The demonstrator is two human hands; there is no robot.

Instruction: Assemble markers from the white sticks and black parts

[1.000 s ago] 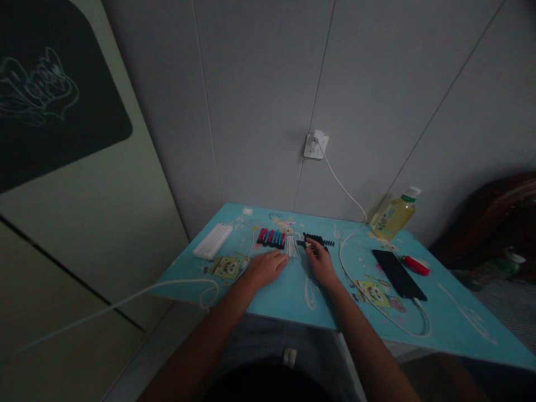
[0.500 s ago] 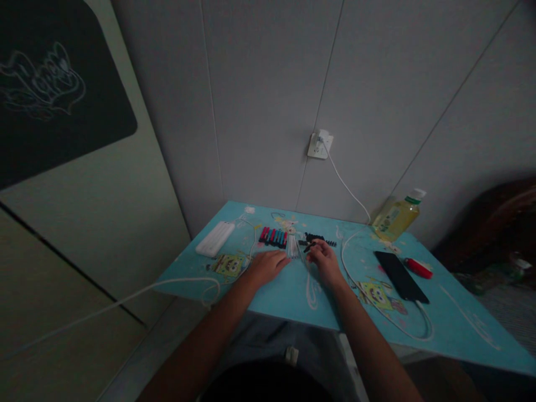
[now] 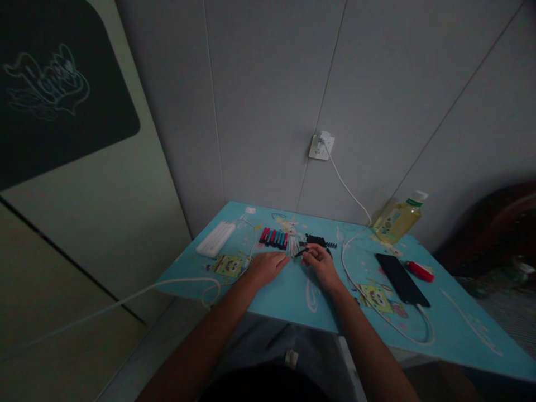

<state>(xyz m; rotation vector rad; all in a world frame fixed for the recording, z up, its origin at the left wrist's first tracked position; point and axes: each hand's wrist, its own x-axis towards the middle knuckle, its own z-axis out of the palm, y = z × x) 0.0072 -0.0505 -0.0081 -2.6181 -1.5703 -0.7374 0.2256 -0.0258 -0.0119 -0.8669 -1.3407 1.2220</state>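
My left hand (image 3: 267,268) lies on the blue tabletop with its fingers stretched to the right, their tips near a bundle of thin white sticks (image 3: 293,244). Between the fingertips of my right hand (image 3: 321,264) is a slim black piece (image 3: 300,253), pointing left over the lower ends of those sticks. Its exact kind is too small to make out. Beyond my left hand lies a row of red and teal tubes (image 3: 274,237) with black ends. A cluster of small black pieces (image 3: 315,240) rests just behind my right hand.
A white power bank (image 3: 215,239) with cables lies at the left of the table (image 3: 288,296). On the right are a black phone (image 3: 402,279) on a cable, a red object (image 3: 420,271) and a bottle of yellow liquid (image 3: 399,220) against the wall. A charger (image 3: 323,139) sits in the wall socket.
My right hand has turned and shifted slightly left, bringing the black piece lower and over toward the white sticks. My left hand has stayed nearly in place.
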